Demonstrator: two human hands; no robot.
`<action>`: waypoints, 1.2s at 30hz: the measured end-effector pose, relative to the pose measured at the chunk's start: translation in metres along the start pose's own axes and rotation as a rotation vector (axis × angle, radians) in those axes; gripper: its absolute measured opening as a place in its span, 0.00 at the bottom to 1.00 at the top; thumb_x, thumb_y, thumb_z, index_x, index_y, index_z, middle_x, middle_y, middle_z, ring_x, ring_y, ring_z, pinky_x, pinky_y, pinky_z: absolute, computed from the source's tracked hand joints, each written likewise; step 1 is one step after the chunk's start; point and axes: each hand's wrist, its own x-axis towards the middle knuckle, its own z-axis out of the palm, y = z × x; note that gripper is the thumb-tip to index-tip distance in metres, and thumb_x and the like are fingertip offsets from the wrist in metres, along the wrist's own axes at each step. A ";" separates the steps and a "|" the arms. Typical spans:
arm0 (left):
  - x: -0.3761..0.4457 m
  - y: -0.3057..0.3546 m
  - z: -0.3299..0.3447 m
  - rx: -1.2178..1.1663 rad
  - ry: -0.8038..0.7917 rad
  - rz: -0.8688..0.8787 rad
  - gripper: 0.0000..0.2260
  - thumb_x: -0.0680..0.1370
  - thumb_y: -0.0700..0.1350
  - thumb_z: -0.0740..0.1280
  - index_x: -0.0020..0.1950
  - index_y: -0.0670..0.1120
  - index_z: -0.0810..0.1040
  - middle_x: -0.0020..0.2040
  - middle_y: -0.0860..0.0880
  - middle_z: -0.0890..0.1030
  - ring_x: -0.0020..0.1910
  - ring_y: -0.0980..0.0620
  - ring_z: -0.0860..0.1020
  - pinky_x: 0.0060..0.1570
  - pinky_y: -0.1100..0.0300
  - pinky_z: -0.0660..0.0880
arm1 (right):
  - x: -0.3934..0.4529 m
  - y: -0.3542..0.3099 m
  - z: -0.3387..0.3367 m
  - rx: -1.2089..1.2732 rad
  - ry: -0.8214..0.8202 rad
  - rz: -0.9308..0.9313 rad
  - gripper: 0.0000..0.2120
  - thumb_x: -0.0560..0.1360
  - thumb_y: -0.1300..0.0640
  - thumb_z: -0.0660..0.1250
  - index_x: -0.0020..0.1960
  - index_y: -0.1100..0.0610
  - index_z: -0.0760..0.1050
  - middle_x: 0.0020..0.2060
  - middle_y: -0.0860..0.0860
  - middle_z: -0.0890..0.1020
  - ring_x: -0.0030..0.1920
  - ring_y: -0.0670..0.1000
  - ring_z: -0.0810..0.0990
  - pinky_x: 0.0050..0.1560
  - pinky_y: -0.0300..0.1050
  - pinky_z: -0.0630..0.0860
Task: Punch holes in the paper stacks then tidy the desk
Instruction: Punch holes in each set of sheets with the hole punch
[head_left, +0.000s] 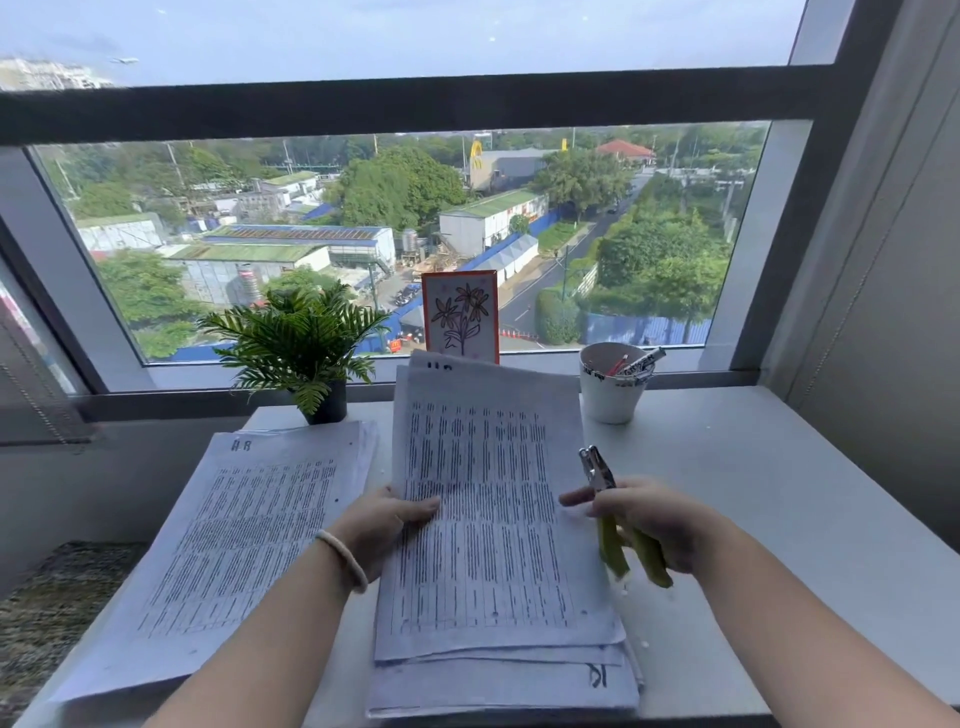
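Left hand (387, 525) lifts the paper stack (493, 519); right hand (649, 519) grips the punch (613, 512) (green-handled).

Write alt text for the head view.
A left hand grips a lifted paper stack while the right hand holds a green-handled hole punch. A second stack, potted plant and pen cup sit on the window desk.

Printed rows on the middle paper stack (493, 519) are blurring beyond reading, while the left hand (382, 525) is covering part of its edge. The right hand (649, 519) is hiding the middle of the hole punch (615, 519), its green handles smearing.
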 end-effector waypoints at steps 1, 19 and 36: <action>-0.002 0.005 0.000 0.000 -0.023 0.015 0.12 0.76 0.32 0.66 0.58 0.30 0.73 0.44 0.35 0.82 0.40 0.40 0.82 0.42 0.45 0.81 | 0.001 -0.004 -0.003 0.027 -0.005 -0.006 0.11 0.77 0.65 0.62 0.53 0.60 0.82 0.48 0.59 0.78 0.45 0.57 0.77 0.45 0.49 0.74; 0.003 0.011 0.003 0.115 -0.172 -0.169 0.22 0.61 0.40 0.79 0.52 0.34 0.80 0.47 0.37 0.82 0.44 0.40 0.82 0.49 0.46 0.80 | 0.010 0.007 -0.024 0.066 -0.262 0.135 0.14 0.76 0.64 0.62 0.53 0.57 0.84 0.37 0.55 0.73 0.36 0.51 0.73 0.43 0.45 0.78; -0.038 0.091 0.032 0.108 0.125 0.663 0.05 0.76 0.38 0.68 0.50 0.43 0.80 0.46 0.46 0.84 0.45 0.51 0.82 0.46 0.56 0.81 | -0.055 -0.105 -0.018 -0.273 0.218 -0.613 0.13 0.77 0.65 0.61 0.50 0.52 0.81 0.27 0.44 0.76 0.25 0.41 0.71 0.23 0.29 0.64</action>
